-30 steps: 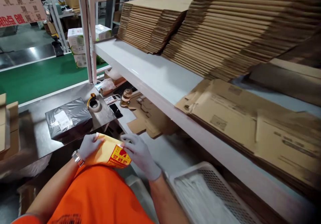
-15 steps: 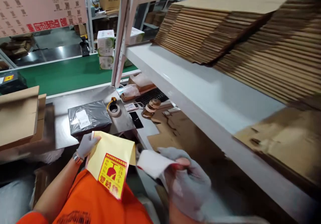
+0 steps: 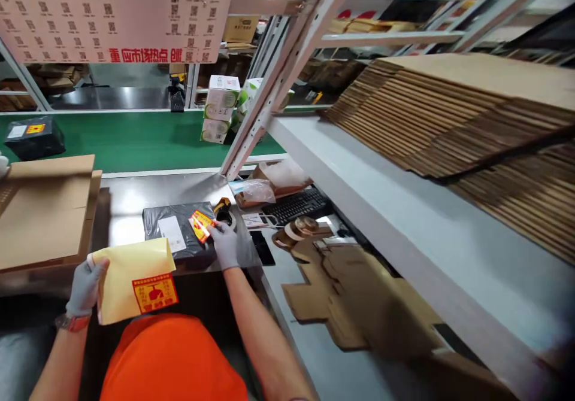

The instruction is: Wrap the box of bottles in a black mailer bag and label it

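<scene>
My left hand (image 3: 85,287), in a grey glove, pinches the left edge of a yellow sheet of stickers (image 3: 130,263). One red-and-yellow sticker shows at the sheet's lower right corner. Behind it on the metal table lies a box wrapped in black plastic (image 3: 155,221) with a white label (image 3: 171,234). My right hand (image 3: 224,245), gloved too, has its fingers on the right edge of a red-and-yellow sticker (image 3: 200,225) on top of that box. Whether the whole sticker lies flat against the plastic I cannot tell.
Beside the box is a tape roll (image 3: 226,218). Further right are a phone (image 3: 262,247), a jar (image 3: 294,233), a keyboard (image 3: 296,206) and cut cardboard (image 3: 314,299). A white shelf (image 3: 386,209) bears stacked flat cartons (image 3: 431,114). Behind runs a green conveyor belt (image 3: 148,140) with boxes.
My right hand has moved from the near right, a peeled sticker in it, left and forward onto the black box. The sheet in my left hand has shifted left. The view has turned.
</scene>
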Available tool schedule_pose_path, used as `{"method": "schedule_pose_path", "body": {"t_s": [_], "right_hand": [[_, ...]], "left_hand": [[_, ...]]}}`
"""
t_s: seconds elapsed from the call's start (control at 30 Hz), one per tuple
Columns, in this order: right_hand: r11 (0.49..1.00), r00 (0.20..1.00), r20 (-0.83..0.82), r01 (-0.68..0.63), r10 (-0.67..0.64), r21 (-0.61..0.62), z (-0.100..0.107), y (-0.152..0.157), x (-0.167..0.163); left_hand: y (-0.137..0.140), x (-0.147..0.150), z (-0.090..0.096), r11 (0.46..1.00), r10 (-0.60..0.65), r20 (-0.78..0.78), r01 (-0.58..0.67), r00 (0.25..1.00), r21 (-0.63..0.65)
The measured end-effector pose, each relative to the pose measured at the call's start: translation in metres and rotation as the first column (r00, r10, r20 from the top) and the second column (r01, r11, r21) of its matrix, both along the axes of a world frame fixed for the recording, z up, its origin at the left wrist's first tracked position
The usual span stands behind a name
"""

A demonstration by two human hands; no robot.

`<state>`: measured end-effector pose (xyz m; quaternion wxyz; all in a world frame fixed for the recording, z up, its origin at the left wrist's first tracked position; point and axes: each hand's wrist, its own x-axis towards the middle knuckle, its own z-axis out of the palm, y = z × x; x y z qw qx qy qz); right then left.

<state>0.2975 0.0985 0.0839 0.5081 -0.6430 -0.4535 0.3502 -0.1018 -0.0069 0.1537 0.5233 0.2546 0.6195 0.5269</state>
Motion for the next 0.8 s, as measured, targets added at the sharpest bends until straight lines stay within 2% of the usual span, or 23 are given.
{"method": "schedule_pose_path", "body": {"t_s": [0.1, 0.17, 0.27, 0.37, 0.47, 0.53, 0.6, 0.7, 0.8], "right_hand": [[0.986, 0.962, 0.271, 0.049, -0.004, -0.16, -0.016, 0.007, -0.003], [0.977, 0.887, 0.46, 0.059, 0.042, -0.203, -0.019, 0.005, 0.001], [0.959, 0.789, 0.608, 0.099, 0.087, -0.266, -0.019, 0.0, 0.009], [0.933, 0.734, 0.679, 0.244, 0.001, -0.265, -0.02, -0.003, 0.026], [0.925, 0.686, 0.715, 0.346, -0.135, -0.157, -0.022, -0.002, 0.043], [0.954, 0.681, 0.711, 0.297, -0.176, -0.049, -0.023, 0.001, 0.045], [0.982, 0.705, 0.693, 0.19, -0.151, 0.021, -0.024, 0.008, 0.033], [1.0, 0.75, 0.661, -0.005, 0.015, -0.018, -0.028, 0.013, -0.006], [0.982, 0.744, 0.642, -0.17, 0.185, -0.086, -0.033, 0.0, -0.051]], "left_hand": [[0.014, -0.012, -0.011, 0.999, -0.01, 0.034, 0.012, 0.999, -0.034], [0.024, -0.017, -0.019, 0.998, -0.03, 0.041, 0.032, 0.999, -0.05], [0.041, -0.021, -0.023, 0.997, -0.065, 0.061, 0.068, 0.996, -0.047], [0.057, -0.022, -0.018, 0.994, -0.091, 0.07, 0.095, 0.993, -0.058], [0.073, -0.019, -0.006, 0.999, -0.043, -0.012, 0.042, 0.999, -0.025], [0.083, -0.015, 0.003, 0.996, 0.078, -0.095, -0.074, 0.992, 0.045], [0.092, -0.01, 0.01, 0.977, 0.202, -0.165, -0.187, 0.965, 0.102], [0.103, -0.005, 0.016, 0.954, 0.296, -0.244, -0.27, 0.924, 0.134], [0.107, -0.004, 0.013, 0.94, 0.335, -0.277, -0.301, 0.901, 0.158]]}}
